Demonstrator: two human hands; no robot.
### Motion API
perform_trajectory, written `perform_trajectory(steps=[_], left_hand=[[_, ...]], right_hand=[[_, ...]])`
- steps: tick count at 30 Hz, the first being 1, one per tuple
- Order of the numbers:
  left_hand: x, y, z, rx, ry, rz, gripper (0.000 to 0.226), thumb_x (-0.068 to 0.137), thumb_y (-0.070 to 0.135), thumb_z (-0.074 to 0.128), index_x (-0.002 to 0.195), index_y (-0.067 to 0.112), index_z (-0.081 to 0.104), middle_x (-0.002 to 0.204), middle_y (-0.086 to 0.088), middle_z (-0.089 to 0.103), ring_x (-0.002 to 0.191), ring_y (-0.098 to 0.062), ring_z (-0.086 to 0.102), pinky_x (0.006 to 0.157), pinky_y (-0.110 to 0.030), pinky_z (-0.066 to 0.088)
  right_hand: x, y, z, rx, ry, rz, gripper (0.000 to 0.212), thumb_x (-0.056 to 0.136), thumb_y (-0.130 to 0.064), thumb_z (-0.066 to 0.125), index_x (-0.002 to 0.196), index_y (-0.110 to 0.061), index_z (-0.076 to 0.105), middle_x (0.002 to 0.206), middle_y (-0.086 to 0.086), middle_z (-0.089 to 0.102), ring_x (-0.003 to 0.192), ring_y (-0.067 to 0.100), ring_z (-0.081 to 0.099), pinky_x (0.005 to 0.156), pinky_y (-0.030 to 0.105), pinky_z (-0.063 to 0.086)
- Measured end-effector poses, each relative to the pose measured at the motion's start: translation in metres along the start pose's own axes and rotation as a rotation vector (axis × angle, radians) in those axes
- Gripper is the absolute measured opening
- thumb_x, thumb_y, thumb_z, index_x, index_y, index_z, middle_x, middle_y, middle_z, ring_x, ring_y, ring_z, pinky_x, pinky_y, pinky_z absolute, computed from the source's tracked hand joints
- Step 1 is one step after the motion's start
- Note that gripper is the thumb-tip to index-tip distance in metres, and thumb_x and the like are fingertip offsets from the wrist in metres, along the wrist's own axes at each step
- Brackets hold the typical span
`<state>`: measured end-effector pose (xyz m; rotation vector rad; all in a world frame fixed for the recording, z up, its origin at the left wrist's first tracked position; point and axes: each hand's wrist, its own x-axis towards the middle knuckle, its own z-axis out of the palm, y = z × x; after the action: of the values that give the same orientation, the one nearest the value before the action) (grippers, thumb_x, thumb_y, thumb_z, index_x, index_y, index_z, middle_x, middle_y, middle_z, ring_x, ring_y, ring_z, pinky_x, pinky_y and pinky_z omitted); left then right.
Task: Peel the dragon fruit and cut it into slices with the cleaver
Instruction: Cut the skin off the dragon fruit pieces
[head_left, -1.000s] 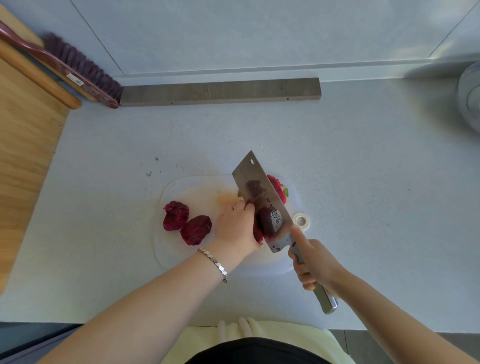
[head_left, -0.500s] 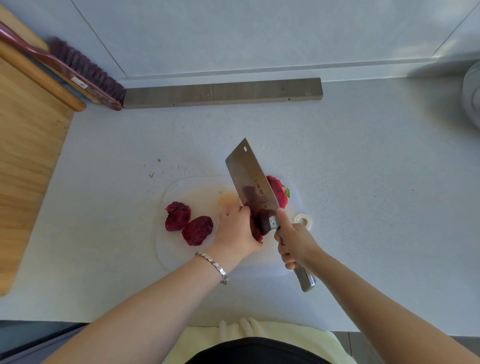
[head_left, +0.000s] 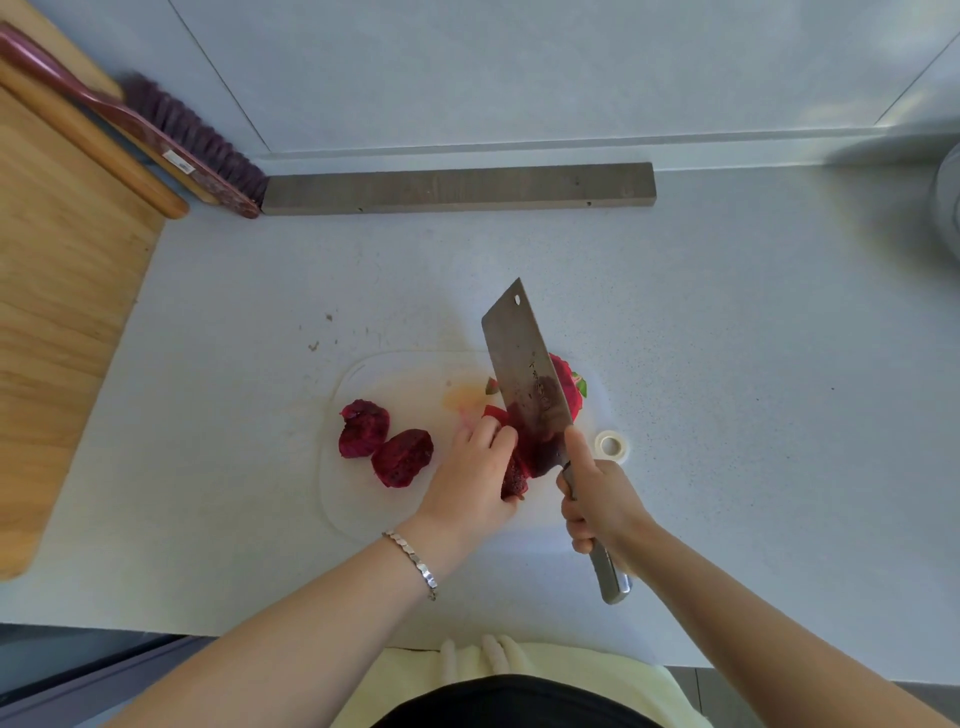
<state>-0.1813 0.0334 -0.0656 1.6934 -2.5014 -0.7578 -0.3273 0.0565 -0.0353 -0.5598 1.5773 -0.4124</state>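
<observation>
The fruit piece (head_left: 514, 478) is gripped by the left hand (head_left: 475, 470) — just left of the cleaver (head_left: 522, 374). The cleaver is gripped by the right hand (head_left: 597, 499).

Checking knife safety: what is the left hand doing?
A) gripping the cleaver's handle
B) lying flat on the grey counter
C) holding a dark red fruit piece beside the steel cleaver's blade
C: the left hand grips the dark red dragon fruit piece beside the steel cleaver.

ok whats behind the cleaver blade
A piece of red peel with a green tip pokes out right of the cleaver. The blade covers the rest, so its full shape is hidden.
</observation>
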Motion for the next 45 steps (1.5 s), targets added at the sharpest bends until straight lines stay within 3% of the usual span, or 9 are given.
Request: perform_trajectory(steps=[3,5,7,15,26,32,36,41,45], left_hand=[[0.002,-0.015,-0.006,0.039,-0.018,0.095,0.048,0.072,0.013,0.072,0.115,0.007,0.051,0.121,-0.01,0.047,0.113,-0.031,0.045,0.082,-0.039,0.051],[0.004,-0.03,-0.007,0.086,-0.009,0.204,0.062,0.057,0.008,0.083,0.109,0.01,0.049,0.111,-0.012,0.055,0.097,-0.035,0.055,0.06,-0.042,0.057],[0.005,-0.04,-0.007,0.111,-0.02,0.278,0.07,0.051,0.007,0.085,0.106,0.015,0.042,0.108,-0.008,0.053,0.091,-0.035,0.059,0.049,-0.039,0.056],[0.008,-0.047,-0.006,0.101,0.068,0.449,0.07,0.053,-0.002,0.081,0.109,0.013,0.042,0.112,0.002,0.038,0.099,-0.02,0.038,0.045,-0.033,0.055],[0.005,-0.044,-0.009,0.169,0.109,0.468,0.06,0.056,-0.002,0.079,0.105,0.011,0.048,0.107,-0.001,0.04,0.096,-0.019,0.04,0.04,-0.026,0.052],[0.004,-0.039,-0.009,0.258,0.117,0.327,0.059,0.043,0.005,0.088,0.094,0.011,0.06,0.101,-0.005,0.06,0.092,-0.019,0.043,0.036,-0.016,0.045],[0.0,-0.038,-0.009,0.229,0.179,0.341,0.052,0.043,0.008,0.087,0.088,0.012,0.059,0.086,-0.001,0.064,0.09,-0.019,0.038,0.029,-0.022,0.041],[-0.013,-0.037,-0.007,0.186,0.116,0.194,0.044,0.045,0.008,0.088,0.082,0.01,0.065,0.087,-0.004,0.064,0.079,-0.024,0.061,0.034,-0.024,0.045],[-0.026,-0.036,0.002,0.025,0.05,-0.028,0.025,0.081,0.007,0.065,0.106,0.005,0.061,0.109,-0.006,0.057,0.1,-0.025,0.051,0.069,-0.043,0.053]], right_hand=[[-0.002,-0.009,-0.016,-0.046,-0.077,0.005,0.056,0.09,-0.064,0.033,0.057,-0.021,0.021,0.048,-0.002,0.019,0.039,0.011,0.016,0.041,0.017,0.017],[-0.003,-0.015,-0.026,-0.099,-0.104,0.015,0.055,0.09,-0.064,0.033,0.058,-0.02,0.023,0.046,-0.003,0.02,0.038,0.011,0.017,0.041,0.017,0.017],[-0.005,-0.018,-0.032,-0.143,-0.12,0.019,0.054,0.09,-0.063,0.032,0.058,-0.02,0.024,0.046,-0.002,0.021,0.038,0.012,0.017,0.042,0.017,0.017],[-0.016,-0.026,-0.034,-0.128,-0.13,-0.073,0.054,0.087,-0.064,0.03,0.059,-0.018,0.024,0.046,-0.002,0.02,0.04,0.013,0.016,0.041,0.018,0.018],[-0.001,-0.016,-0.01,-0.267,-0.158,0.127,0.059,0.088,-0.069,0.026,0.057,-0.019,0.023,0.047,-0.002,0.022,0.039,0.012,0.019,0.041,0.016,0.021],[0.003,-0.009,-0.011,-0.179,-0.077,0.162,0.06,0.089,-0.066,0.029,0.056,-0.016,0.027,0.044,-0.001,0.022,0.039,0.013,0.019,0.044,0.018,0.02],[0.005,-0.005,-0.004,-0.187,-0.034,0.147,0.063,0.089,-0.067,0.027,0.053,-0.016,0.025,0.043,-0.001,0.024,0.038,0.014,0.02,0.043,0.017,0.022],[0.005,-0.002,0.0,-0.173,-0.021,0.126,0.062,0.088,-0.07,0.027,0.054,-0.017,0.024,0.044,-0.001,0.025,0.037,0.014,0.021,0.043,0.018,0.023],[0.002,-0.001,0.001,-0.167,-0.015,0.11,0.062,0.088,-0.068,0.029,0.054,-0.018,0.023,0.043,-0.002,0.024,0.036,0.013,0.021,0.043,0.018,0.023]])
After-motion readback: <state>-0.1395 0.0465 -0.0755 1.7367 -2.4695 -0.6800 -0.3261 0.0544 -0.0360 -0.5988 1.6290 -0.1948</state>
